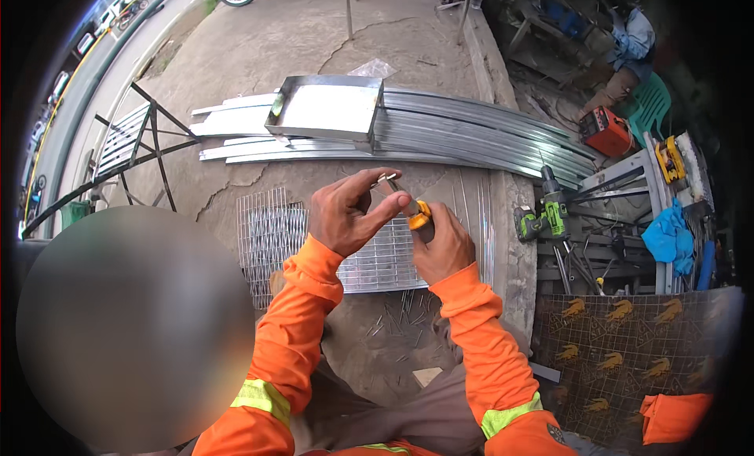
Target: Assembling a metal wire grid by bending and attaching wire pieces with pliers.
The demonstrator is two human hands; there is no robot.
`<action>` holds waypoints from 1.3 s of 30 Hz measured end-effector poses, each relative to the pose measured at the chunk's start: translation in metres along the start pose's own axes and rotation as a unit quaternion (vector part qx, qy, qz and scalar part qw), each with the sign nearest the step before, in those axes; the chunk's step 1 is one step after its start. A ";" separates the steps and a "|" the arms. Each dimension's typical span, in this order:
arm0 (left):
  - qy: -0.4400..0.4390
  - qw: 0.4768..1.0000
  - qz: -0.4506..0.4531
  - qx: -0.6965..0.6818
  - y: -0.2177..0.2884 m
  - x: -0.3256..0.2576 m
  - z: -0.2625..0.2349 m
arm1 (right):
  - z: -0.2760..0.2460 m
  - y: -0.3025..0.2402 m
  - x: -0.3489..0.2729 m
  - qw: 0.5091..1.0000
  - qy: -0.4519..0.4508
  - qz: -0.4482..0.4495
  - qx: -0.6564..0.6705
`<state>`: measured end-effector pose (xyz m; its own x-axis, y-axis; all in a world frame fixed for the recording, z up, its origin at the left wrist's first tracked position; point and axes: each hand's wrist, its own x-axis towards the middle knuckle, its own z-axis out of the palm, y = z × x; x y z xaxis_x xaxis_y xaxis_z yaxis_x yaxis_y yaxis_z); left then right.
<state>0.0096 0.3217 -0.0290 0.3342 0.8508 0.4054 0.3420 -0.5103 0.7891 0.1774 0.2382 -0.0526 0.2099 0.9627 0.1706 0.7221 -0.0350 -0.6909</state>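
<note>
My right hand (pixel 444 244) grips a pair of pliers with yellow and black handles (pixel 419 212), jaws pointing up and to the left. A short, thin piece of metal wire (pixel 386 178) sits at the jaws. My left hand (pixel 345 212) pinches that wire between thumb and fingertips, just above the pliers. Both hands are raised over a sheet of wire mesh (pixel 275 236) lying on the concrete ground. Orange sleeves with yellow reflective bands cover both forearms.
Several cut wire bits (pixel 393 311) lie on the ground below the mesh. Long metal channels (pixel 471 134) and a metal tray (pixel 326 106) lie beyond. A green cordless drill (pixel 550 208) stands at right, near a red machine (pixel 605 130). A person sits at the far right.
</note>
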 end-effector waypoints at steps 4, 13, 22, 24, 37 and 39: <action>0.036 0.996 0.062 0.048 -0.008 -0.001 -0.001 | 0.005 -0.003 0.000 1.000 0.014 -0.023 0.001; 0.065 0.984 0.075 0.151 -0.009 -0.005 0.005 | 0.010 -0.001 -0.002 0.999 -0.012 0.023 0.024; 0.023 0.998 0.013 0.052 -0.010 -0.003 -0.004 | 0.012 -0.001 0.000 0.995 -0.035 0.074 0.062; 0.004 0.997 -0.002 0.071 -0.011 -0.003 -0.005 | 0.010 -0.004 0.000 0.994 -0.047 0.084 0.054; 0.058 0.984 0.098 0.137 -0.016 -0.001 -0.001 | 0.015 0.000 -0.003 0.991 -0.056 0.097 0.076; 0.056 0.981 0.106 0.153 -0.016 -0.001 -0.001 | 0.015 0.000 -0.003 0.990 -0.062 0.101 0.075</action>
<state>0.0029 0.3297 -0.0417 0.3333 0.7212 0.6072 0.5285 -0.6763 0.5132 0.1671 0.2388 -0.0637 0.2511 0.9659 -0.0634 0.5660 -0.1997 -0.7998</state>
